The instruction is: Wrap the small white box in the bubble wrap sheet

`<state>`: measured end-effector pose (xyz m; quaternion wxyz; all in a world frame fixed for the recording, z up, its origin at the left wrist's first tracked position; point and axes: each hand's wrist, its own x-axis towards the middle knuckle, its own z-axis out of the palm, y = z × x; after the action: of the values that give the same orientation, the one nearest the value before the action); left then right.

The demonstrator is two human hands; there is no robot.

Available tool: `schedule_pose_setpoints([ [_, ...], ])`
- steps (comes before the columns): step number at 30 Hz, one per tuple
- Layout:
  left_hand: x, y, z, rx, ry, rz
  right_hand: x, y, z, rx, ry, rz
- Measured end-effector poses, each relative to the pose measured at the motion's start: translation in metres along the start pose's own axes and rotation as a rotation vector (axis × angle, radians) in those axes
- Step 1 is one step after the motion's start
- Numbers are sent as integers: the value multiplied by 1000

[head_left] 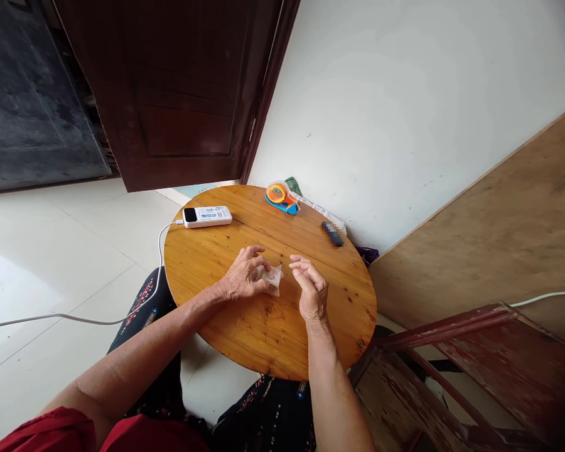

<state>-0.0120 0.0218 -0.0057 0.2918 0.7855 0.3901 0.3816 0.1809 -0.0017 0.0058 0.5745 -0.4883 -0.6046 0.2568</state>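
My left hand (243,276) lies on the round wooden table (245,333), its fingers curled over a small crumpled piece of clear wrapping (274,277) and pressing it down. My right hand (311,287) hovers just to the right of the wrapping, fingers loosely bent and apart, nothing in them. Both forearms reach in from the lower edge of the view.
A white power bank (208,216) with a white cable (160,251) lies at the table's far left. An orange and blue tape dispenser (280,196) and a small dark object (333,233) sit near the wall. A dark door (179,94), a plywood board (499,232) and a red wooden frame (475,370) surround the table.
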Motion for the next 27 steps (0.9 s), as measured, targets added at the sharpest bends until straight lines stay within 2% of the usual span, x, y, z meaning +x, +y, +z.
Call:
schedule_pose_setpoints([
  [4,0,-2,-6,-121,30,30,1,2,0,45,30,53],
  [9,6,-9,-14,-293,138,-160,1,3,1,-1,1,41],
  [12,9,-10,-14,-324,166,-195,2,6,2,-67,-56,14],
  [14,8,-8,-12,-292,149,-177,2,11,2,-76,-39,39],
  [18,5,-3,-9,-180,137,-86,4,24,0,-164,75,155],
  [22,0,2,-5,-51,109,25,6,39,-1,-331,67,87],
  [27,-2,4,-3,16,61,49,21,49,7,-420,9,70],
])
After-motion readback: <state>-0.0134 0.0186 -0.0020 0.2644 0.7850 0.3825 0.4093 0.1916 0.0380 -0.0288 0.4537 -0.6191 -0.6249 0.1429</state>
